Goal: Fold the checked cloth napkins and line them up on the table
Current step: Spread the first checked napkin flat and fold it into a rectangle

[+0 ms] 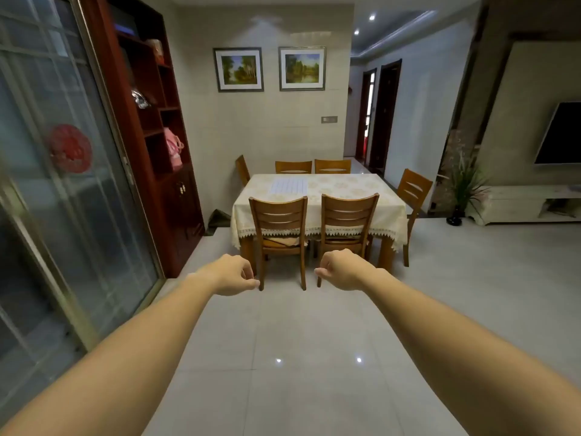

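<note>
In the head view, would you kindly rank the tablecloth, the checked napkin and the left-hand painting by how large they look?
1. Tablecloth, clearly largest.
2. Left painting.
3. Checked napkin, smallest as seen, though it lies flat and foreshortened, so its true size against the painting is unsure.

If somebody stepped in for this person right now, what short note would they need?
Left hand: held out in front, fingers loosely curled, holding nothing.
Right hand: the same, empty.
Napkins: a pale checked cloth lies flat on the dining table, on its far left part; how many pieces it is, I cannot tell.
Done: nothing folded yet, as far as it shows; the person stands across the room from the table.
Left: walk over, fold the napkins, line them up.
</note>
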Demonstrator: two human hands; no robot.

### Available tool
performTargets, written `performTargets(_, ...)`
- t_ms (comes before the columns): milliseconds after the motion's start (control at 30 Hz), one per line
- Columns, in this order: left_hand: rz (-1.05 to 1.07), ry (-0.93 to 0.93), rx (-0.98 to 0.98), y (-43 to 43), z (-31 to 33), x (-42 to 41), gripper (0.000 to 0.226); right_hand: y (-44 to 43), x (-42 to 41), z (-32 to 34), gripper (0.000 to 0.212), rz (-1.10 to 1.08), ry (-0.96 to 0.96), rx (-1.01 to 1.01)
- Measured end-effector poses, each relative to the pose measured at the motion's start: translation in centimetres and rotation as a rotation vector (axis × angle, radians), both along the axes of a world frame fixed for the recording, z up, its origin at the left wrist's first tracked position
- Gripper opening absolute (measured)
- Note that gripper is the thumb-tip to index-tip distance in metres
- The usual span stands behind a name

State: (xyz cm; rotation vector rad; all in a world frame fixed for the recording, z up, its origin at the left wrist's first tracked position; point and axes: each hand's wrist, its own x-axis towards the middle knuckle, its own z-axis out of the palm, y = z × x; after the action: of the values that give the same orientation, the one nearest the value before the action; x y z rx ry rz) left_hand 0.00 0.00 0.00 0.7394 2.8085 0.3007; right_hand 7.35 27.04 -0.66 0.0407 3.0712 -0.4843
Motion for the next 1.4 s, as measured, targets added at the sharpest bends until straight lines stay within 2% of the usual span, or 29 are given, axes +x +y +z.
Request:
performTargets(167, -0.022, -0.004, -0.054, -1.1, 0.2, -4.0, 0.034, -1.8, -4.3, 0.3, 0.036, -0.003, -0.049, 0.059)
performTargets(400, -0.005, 0.040, -0.045, -5.0, 2.2, -10.9, 0.032, -5.1, -11.7, 2.0, 0.034, -0.006, -0.005, 0.055)
performTargets(633, -0.044, 0.049, -0.086, -7.2, 1.6, -17.0, 0.032, -8.6, -18.0, 1.0, 0.030, -0.021, 0.103, -0.059)
performTargets(800, -0.049, 0.115, 0.068, -6.4, 2.2, -20.5, 0.030, -8.1, -21.4, 1.3, 0.027, -0.062, 0.261, -0.169)
performTargets(867, -0.011, 0.147, 0.101, -6.3, 2.2, -21.9, 0.029, -7.4, -22.7, 1.3, 0.027, -0.068, 0.312, -0.155)
performTargets(1067, 0.132, 0.204, 0.267, -5.1, -0.6, -25.8, 0.014, -4.6, -27.1, -1.1, 0.026, -0.109, 0.316, -0.219)
performTargets(1400, 0.175, 0.247, 0.341, 1.1, -0.7, -36.3, 0.019, 0.2, -40.9, -1.5, 0.027, -0.054, 0.344, -0.359)
